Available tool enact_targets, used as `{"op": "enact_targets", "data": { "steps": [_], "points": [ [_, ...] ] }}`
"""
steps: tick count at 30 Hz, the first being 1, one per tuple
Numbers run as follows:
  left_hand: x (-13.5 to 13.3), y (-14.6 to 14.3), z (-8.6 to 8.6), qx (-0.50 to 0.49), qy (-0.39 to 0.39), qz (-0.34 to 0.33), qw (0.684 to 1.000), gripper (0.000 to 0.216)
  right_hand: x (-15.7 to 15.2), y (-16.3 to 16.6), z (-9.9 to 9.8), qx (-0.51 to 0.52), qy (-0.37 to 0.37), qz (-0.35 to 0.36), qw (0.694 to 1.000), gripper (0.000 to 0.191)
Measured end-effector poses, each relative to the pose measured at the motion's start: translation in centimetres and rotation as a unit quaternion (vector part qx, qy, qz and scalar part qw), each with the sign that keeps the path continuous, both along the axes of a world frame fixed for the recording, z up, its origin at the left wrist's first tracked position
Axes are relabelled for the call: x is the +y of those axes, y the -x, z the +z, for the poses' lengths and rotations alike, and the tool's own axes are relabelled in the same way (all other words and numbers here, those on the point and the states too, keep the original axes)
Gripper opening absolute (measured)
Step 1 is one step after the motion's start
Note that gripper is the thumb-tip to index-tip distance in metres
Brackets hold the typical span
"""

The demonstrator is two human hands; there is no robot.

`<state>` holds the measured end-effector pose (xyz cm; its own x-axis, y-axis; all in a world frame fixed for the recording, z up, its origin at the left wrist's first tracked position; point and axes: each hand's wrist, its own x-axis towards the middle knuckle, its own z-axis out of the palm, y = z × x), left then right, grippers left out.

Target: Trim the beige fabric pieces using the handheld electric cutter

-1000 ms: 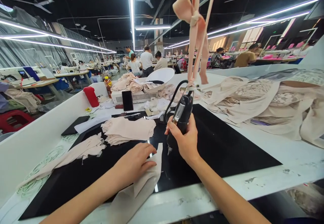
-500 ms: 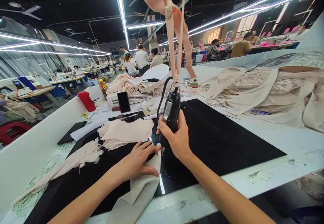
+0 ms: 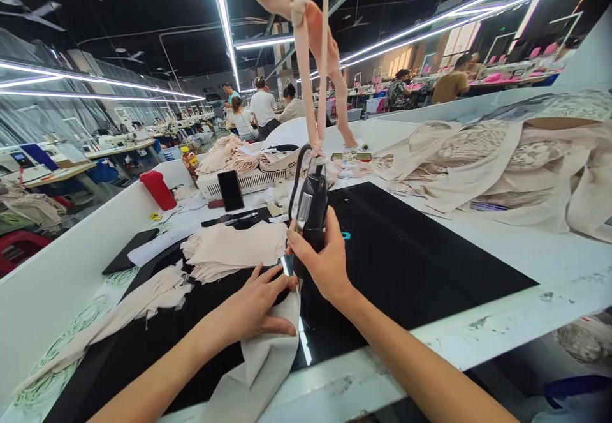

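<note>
My right hand is wrapped round a black hand-held electric tool with a metal plate on its side and a cord at its top. Pale pink fabric strips suspend the tool from above. Its lower tip is close to the edge of a beige fabric strip; contact cannot be made out. My left hand lies flat on that fabric, fingers spread, just left of the tool. Beyond it sits a stack of cut beige fabric pieces. Everything rests on a glossy black board.
A phone stands upright at a white basket holding fabric. Long beige fabric pieces are heaped at right. A red container stands by the left wall. More fabric and pale green cords lie left. People work farther back.
The tool's tip sits slightly nearer the fabric edge by my left fingers. The whole view has shifted a little, and a small teal object shows on the board behind my right hand.
</note>
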<state>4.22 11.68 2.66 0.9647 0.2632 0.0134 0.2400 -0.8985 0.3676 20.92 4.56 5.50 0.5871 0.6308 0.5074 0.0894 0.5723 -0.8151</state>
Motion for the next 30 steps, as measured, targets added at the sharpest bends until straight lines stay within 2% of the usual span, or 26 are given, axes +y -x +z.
{"op": "enact_targets", "data": {
  "steps": [8, 14, 24, 30],
  "points": [
    [0.0, -0.2, 0.3, 0.015, 0.017, 0.0, 1.0, 0.054, 0.1, 0.1, 0.0, -0.018, 0.007, -0.004, 1.0, 0.027],
    [0.1, -0.2, 0.3, 0.022, 0.027, 0.0, 0.999, 0.055, -0.8, 0.5, 0.4, 0.015, 0.002, 0.015, 1.0, 0.032],
    [0.2, -0.4, 0.8, 0.057, 0.018, 0.004, 0.998, 0.063, -1.1, 0.8, 0.0, 0.007, 0.012, 0.022, 1.0, 0.026],
    [0.1, -0.5, 0.8, 0.069, 0.007, 0.001, 0.998, 0.07, -1.9, 1.3, 0.0, 0.024, 0.011, 0.038, 0.999, 0.03]
  ]
}}
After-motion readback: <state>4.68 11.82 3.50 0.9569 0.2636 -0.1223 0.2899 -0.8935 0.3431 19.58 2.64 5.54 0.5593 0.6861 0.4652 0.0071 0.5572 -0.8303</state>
